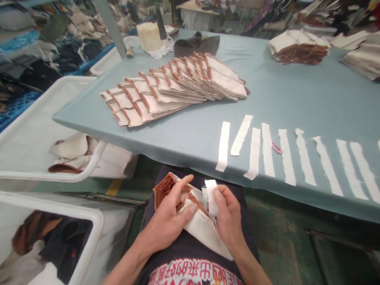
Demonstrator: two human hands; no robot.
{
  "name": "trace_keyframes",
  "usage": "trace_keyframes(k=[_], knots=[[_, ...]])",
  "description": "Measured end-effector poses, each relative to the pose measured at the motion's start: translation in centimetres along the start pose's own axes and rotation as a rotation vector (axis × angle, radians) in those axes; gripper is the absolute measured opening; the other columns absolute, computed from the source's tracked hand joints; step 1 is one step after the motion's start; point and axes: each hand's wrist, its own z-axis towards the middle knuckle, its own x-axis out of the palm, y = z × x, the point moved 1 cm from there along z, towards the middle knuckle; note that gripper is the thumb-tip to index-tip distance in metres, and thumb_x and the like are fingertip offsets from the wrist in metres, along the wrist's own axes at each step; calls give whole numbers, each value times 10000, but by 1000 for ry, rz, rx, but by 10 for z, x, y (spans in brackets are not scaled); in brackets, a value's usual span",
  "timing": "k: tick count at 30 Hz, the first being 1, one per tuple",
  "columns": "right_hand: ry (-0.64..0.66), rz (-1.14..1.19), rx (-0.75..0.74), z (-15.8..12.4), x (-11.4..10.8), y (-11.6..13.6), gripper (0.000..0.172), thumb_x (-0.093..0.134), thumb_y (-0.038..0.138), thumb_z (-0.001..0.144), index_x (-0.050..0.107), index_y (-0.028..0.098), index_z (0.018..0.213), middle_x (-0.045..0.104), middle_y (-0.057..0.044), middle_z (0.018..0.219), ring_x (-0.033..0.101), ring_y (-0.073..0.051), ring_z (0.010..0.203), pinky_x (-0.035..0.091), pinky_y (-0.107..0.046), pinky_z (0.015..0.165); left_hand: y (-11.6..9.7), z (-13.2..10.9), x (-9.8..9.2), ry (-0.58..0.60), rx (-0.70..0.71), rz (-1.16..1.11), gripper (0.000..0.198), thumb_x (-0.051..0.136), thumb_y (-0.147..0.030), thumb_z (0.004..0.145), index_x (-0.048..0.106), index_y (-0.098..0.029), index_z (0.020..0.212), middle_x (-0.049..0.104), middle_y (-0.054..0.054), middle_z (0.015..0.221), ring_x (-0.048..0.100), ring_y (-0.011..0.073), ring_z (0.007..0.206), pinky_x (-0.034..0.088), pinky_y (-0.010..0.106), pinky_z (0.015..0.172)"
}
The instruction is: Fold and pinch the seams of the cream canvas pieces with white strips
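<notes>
A cream cloth piece with brown edging [202,227] lies across my lap, its brown inside showing at the upper left. My left hand [172,213] is closed on it, thumb on the cream outer face and some fingers tucked into the brown-edged opening. Between the thumb and fingers of my right hand [228,211] is a folded white fabric strip [211,196], held against the right side of the cloth piece. The lower fingers of that hand are partly hidden.
Several white strips [287,158] lie in a row along the table's near edge, with a pink clip [277,147] among them. A fanned stack of cream pieces [178,85] covers the table's left part. White bins [97,158] stand at left.
</notes>
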Motion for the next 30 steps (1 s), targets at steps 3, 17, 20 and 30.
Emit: trace_keyframes(k=[3,17,20,30], knots=[[61,18,89,-5,10,-22,419,627,594,903,644,183,823,603,4,686,482,-136,577,421,-237,520,16,-6,1,-154,-94,-89,541,656,-366,951,420,-207,1411,770,79,1053,728,223,869,532,293,746],[287,22,80,-10,25,-26,404,656,577,871,619,189,764,473,48,592,397,-110,526,340,-236,493,20,-27,-18,-257,-174,47,479,629,-600,909,640,-133,803,625,20,705,465,125,614,356,222,581],[285,-1,49,-5,11,-4,375,656,544,898,616,190,779,511,40,613,418,-109,540,346,-229,500,12,-16,-15,-268,-110,42,451,645,-575,903,612,-146,768,579,-4,669,432,115,593,336,216,562],[401,-183,13,-26,-17,90,310,679,424,869,573,202,681,471,67,497,365,-78,430,258,-197,408,-27,7,-2,-59,68,-117,436,620,-520,945,641,-143,726,514,-19,637,366,95,551,289,212,513]])
